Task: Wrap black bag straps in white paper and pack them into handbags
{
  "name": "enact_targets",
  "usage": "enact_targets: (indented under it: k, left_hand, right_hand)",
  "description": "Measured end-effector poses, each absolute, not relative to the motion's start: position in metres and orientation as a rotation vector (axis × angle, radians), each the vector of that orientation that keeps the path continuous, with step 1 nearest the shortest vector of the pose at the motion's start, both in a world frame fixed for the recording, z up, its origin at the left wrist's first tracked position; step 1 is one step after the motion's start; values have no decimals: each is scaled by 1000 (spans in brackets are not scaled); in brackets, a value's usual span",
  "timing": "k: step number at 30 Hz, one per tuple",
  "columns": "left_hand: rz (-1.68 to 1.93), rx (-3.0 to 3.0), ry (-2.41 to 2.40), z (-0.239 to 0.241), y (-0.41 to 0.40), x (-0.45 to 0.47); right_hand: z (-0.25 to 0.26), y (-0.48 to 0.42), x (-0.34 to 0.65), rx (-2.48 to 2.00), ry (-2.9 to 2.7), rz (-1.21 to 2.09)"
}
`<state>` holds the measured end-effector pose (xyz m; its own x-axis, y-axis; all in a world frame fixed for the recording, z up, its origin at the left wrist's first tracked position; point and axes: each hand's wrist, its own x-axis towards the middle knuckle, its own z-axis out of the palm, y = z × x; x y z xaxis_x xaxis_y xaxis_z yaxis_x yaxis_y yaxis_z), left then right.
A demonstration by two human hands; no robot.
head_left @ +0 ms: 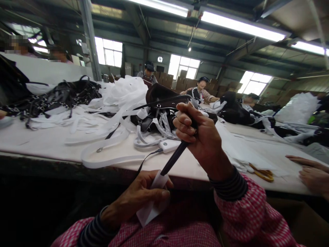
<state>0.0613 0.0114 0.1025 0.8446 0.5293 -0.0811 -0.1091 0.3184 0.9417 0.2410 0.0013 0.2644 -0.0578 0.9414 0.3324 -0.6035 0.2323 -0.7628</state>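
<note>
Pale worktable edge [17, 140], long black strap [174, 157] slanting between 2 hands

Closed in a fist, the right hand [199, 137] grips the strap's upper part; the fingers hide its top end. Lower down, the left hand [144, 192] pinches a folded, thin white strip [158, 181], into which the strap's lower end vanishes; whether these fingers press the strap itself, I cannot tell. Beyond lies a white box-shaped device [168, 145]. Yellow-handled scissors [264, 173] show blurred blades. Another person's hands [312, 175] are cut off at right.
</note>
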Motion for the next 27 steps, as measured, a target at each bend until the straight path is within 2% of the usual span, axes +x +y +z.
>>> enact_targets:
  k: [12, 27]
  left_hand:
    - [526, 1206, 436, 109, 9, 63]
    - [408, 1155, 296, 143, 14, 78]
  right_hand:
    - [258, -1, 231, -459, -953, 1363]
    - [213, -6, 225, -541, -1028, 1407]
